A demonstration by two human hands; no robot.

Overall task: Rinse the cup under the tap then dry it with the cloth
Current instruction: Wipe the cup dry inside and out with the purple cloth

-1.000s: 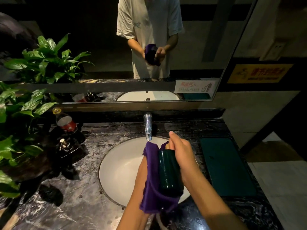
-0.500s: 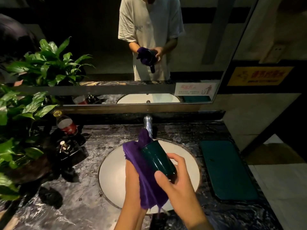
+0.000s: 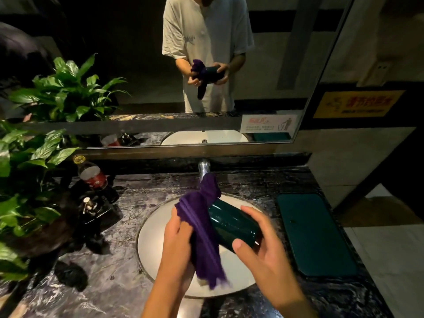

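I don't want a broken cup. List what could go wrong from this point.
1. The cup lies tilted over the sink, held only by the right hand at its base end; if wet, it could slip and hit the basin.
2. The cloth, in the left hand, dangles toward the basin and may get damp.
3. The cloth's top bunches near the tap and could snag there.

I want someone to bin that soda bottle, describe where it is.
Start at the round white sink basin in the dark marble counter. Look left toward the leafy green plant. The clear plastic bottle, red-labelled and gold-capped, leans there.
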